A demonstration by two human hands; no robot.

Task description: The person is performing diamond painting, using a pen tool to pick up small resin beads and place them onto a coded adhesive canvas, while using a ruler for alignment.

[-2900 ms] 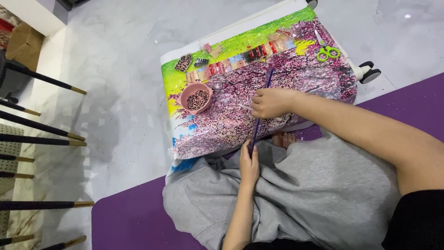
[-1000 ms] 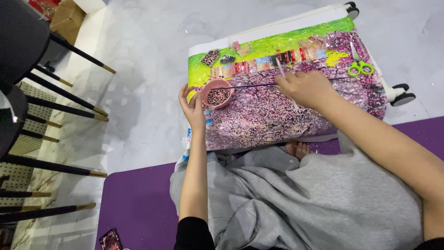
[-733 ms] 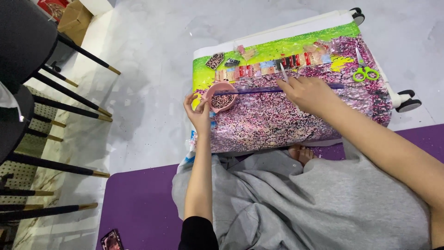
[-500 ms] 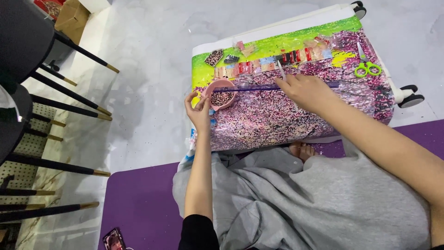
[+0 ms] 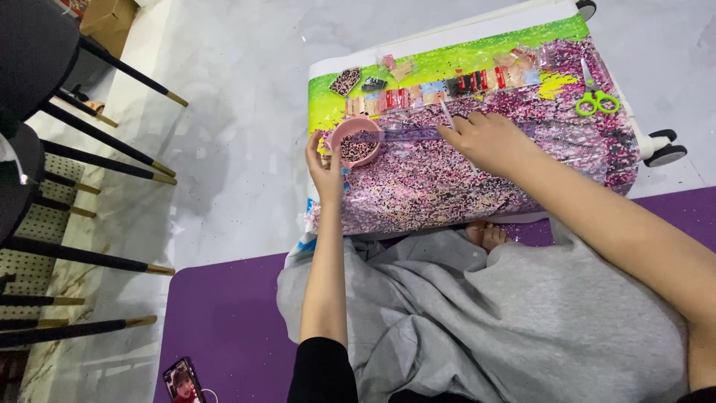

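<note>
Marble floor (image 5: 246,112) under bead canvas (image 5: 447,186). Left hand (image 5: 327,168) cups pink bowl (image 5: 354,143) at 9 o'clock. Right hand (image 5: 488,142) grips white pen (image 5: 447,116), pressing purple ruler (image 5: 403,134).

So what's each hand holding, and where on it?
Left hand grips the pink bowl by its left rim. Right hand holds a white pen near its lower end.

head view | worn on head | looks steeply down | close over lap and canvas (image 5: 447,179)

Bowl (image 5: 355,145) on canvas (image 5: 447,186) left edge, ruler (image 5: 399,134) right of it, scissors (image 5: 594,97) far right.
</note>
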